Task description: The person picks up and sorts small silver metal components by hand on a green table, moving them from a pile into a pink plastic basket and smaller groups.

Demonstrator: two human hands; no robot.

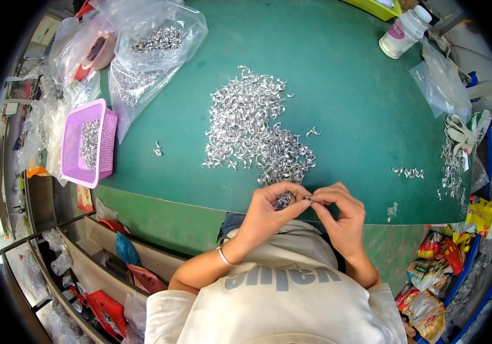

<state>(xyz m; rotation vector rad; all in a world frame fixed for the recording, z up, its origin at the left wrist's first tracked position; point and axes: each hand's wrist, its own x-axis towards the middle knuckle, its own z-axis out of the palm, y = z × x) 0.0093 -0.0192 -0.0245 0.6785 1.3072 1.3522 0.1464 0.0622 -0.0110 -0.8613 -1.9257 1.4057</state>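
Note:
My left hand (264, 213) is closed round a small clump of curved silver metal pieces (283, 200) at the table's near edge. Its thumb and fingertips meet those of my right hand (343, 212), which pinches a tiny silver piece (308, 198) between the two hands. Fingers partly hide that piece, so its exact shape is unclear. Just beyond my hands, a large heap of the same curved silver pieces (246, 120) is spread over the green table (349, 69). A couple of them lie apart beside the heap.
To the left stands a purple basket (107, 146) with silver pieces, near a clear plastic bag (186, 34) of more. A short row of pieces (407, 172) and a looser pile (451, 163) lie right. A white bottle (403, 34) stands far right.

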